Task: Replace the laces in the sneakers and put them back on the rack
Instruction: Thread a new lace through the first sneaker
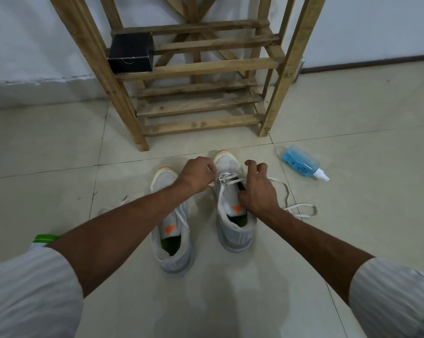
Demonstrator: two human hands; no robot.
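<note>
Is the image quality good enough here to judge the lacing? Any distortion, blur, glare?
Head view: wide-angle bowing splays the rack posts and stretches the sleeves at the corners; dim, even light, no glare; a soft shadow on the floor; left hand, right hand and lace are sharp enough.

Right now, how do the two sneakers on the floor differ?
The left hand and right hand hold the lace of the right sneaker; no hand holds the left sneaker. The right sneaker sits farther forward, nearer the rack, than the left sneaker. Both are white with orange toes and green insoles.
</note>
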